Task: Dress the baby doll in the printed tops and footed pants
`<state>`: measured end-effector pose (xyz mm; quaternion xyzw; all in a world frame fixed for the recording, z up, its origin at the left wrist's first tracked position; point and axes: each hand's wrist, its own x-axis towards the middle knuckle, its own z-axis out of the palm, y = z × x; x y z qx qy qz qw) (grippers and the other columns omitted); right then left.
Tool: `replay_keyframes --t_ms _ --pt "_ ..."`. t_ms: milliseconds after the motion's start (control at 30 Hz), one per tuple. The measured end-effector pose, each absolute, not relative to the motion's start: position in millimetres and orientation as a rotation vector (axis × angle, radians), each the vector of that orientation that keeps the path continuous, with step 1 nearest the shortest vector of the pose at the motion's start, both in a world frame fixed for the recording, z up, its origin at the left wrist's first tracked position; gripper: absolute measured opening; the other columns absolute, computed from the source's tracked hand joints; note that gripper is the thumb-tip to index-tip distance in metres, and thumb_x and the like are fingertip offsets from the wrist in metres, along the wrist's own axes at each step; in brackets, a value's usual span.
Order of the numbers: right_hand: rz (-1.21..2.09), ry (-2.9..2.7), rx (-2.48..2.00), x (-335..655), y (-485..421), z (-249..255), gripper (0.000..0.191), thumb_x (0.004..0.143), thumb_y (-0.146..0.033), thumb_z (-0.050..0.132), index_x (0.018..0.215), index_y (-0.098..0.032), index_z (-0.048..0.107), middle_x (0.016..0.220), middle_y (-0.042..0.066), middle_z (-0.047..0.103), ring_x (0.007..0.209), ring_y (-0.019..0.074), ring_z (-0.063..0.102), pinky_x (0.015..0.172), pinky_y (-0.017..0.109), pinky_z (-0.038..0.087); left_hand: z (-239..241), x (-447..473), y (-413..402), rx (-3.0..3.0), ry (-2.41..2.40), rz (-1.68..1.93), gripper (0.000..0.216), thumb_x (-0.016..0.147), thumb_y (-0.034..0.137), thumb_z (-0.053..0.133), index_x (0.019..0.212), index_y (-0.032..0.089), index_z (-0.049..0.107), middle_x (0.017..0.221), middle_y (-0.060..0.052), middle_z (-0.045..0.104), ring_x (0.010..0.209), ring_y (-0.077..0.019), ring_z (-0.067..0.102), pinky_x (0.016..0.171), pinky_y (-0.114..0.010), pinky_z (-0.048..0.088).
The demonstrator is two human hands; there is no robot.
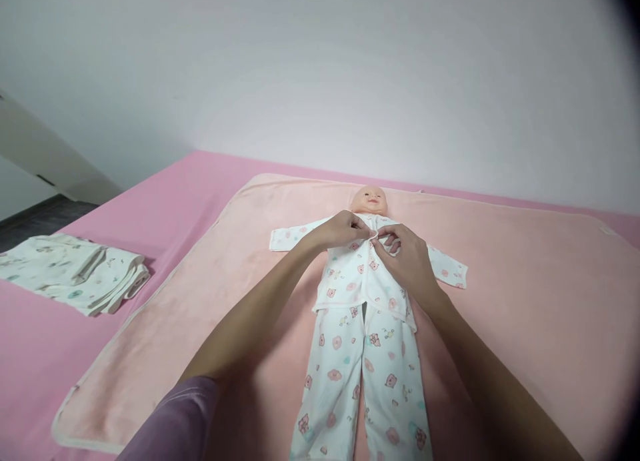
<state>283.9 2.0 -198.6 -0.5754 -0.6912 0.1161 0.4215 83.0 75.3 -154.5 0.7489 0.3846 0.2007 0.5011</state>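
Note:
A baby doll (pixel 370 199) lies on its back, dressed in a white printed jacket (pixel 345 274) and matching trousers (pixel 340 381). Both sleeves spread out to the sides, and the jacket's front edges part below the chest. At the upper chest my left hand (pixel 345 229) pinches one front edge of the jacket. Close against it, my right hand (pixel 407 255) pinches the other edge with thumb and forefinger. The fingertips of both hands nearly meet at the front opening. Whether a fastener sits between them is too small to make out.
Under the doll is a peach blanket (pixel 520 301) with a pale border, spread over a pink bed cover (pixel 175 201). Folded white printed cloth (pixel 75 271) lies at the left edge. A pale wall (pixel 320 67) rises behind the bed.

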Motion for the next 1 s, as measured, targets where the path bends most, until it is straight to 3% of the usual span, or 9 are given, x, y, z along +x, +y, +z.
replay_keyframes --t_ms 100,267,433,533,667,733,867,1000 --pt "0.282 -1.766 -1.428 286.5 5.5 -199.9 0.014 0.094 -0.035 0.070 0.103 -0.024 0.070 0.102 0.004 0.075 0.079 0.0199 0.063 0.076 0.037 0.052 -150.3 84.9 68.9 1.883 0.930 0.497 0.042 0.091 0.045 0.066 0.059 0.018 0.060 0.060 0.000 0.050 0.058 -0.0110 0.039 0.058 -0.030 0.030" --pt "0.298 -1.801 -1.383 291.0 10.3 -200.3 0.010 0.091 -0.031 0.070 0.098 -0.024 0.070 0.095 0.003 0.073 0.074 0.0179 0.060 0.076 0.036 0.051 -150.0 89.7 64.4 1.905 1.087 0.516 0.024 0.083 0.043 0.077 0.083 0.019 0.077 0.076 -0.002 0.066 0.070 -0.0150 0.056 0.061 -0.028 0.038" --pt "0.401 -1.721 -1.385 294.3 9.6 -198.9 0.020 0.089 -0.044 0.075 0.093 -0.024 0.072 0.087 0.004 0.071 0.070 0.0180 0.058 0.070 0.035 0.050 -155.9 85.5 66.8 1.928 1.091 0.509 0.022 0.091 0.042 0.069 0.092 0.020 0.071 0.076 -0.003 0.071 0.071 -0.0178 0.062 0.064 -0.030 0.044" --pt "0.474 -1.747 -1.370 300.7 17.3 -190.7 0.026 0.090 -0.048 0.075 0.100 -0.024 0.072 0.106 0.006 0.074 0.081 0.0197 0.064 0.072 0.034 0.053 -158.9 82.7 68.9 1.934 1.141 0.556 0.017 0.092 0.037 0.067 0.097 0.021 0.066 0.082 -0.003 0.074 0.075 -0.0190 0.066 0.068 -0.031 0.047" --pt "0.552 -1.831 -1.429 310.0 46.1 -175.5 0.035 0.091 -0.040 0.071 0.124 -0.026 0.069 0.134 0.008 0.070 0.101 0.0231 0.066 0.083 0.038 0.055 -164.3 85.3 79.9 2.046 1.260 0.736 0.022 0.094 0.032 0.068 0.113 0.023 0.064 0.102 -0.004 0.074 0.084 -0.0185 0.067 0.074 -0.030 0.049" --pt "0.575 -1.901 -1.462 312.5 62.2 -171.8 0.034 0.090 -0.035 0.070 0.123 -0.025 0.071 0.130 0.008 0.072 0.095 0.0224 0.064 0.087 0.040 0.053 -168.3 88.3 88.1 2.112 1.245 0.770 0.025 0.095 0.033 0.067 0.119 0.024 0.067 0.105 -0.004 0.072 0.086 -0.0183 0.066 0.077 -0.030 0.050" --pt "0.559 -1.863 -1.410 313.5 79.5 -178.5 0.021 0.090 -0.041 0.072 0.100 -0.024 0.076 0.108 0.006 0.076 0.082 0.0204 0.058 0.084 0.038 0.049 -178.6 94.4 99.6 2.187 1.199 0.869 0.020 0.098 0.036 0.065 0.111 0.024 0.075 0.103 -0.004 0.071 0.087 -0.0189 0.065 0.081 -0.031 0.050" --pt "0.631 -1.703 -1.351 309.7 80.6 -193.5 0.028 0.090 -0.052 0.074 0.096 -0.025 0.075 0.102 0.004 0.077 0.083 0.0203 0.058 0.081 0.035 0.048 -184.6 98.1 101.8 2.136 1.130 0.963 0.022 0.101 0.035 0.060 0.099 0.021 0.076 0.097 -0.003 0.076 0.081 -0.0171 0.065 0.080 -0.030 0.048"
